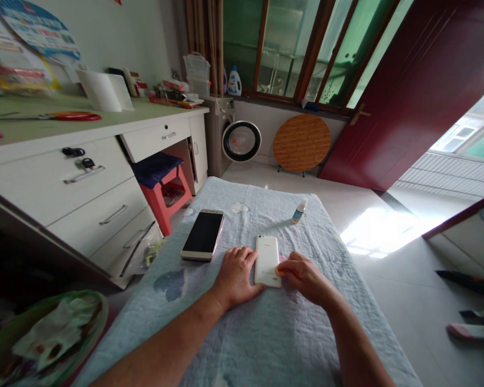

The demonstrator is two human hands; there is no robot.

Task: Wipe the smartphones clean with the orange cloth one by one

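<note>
white phone (267, 252) face down on the cloth-covered surface (306, 338), between the two hands.

the left hand (234, 277) braces it, fingers at the left edge and thumb spread to the bottom edge; the right hand (306, 275) has its fingers pinching what looks like a small orange piece (278, 270) against the lower right. a firm brace should stop sliding on soft cloth; light, even pressure seems best near the edge. the dark-screened phone (204, 235) and small bottle (299, 211) sit apart.
</note>
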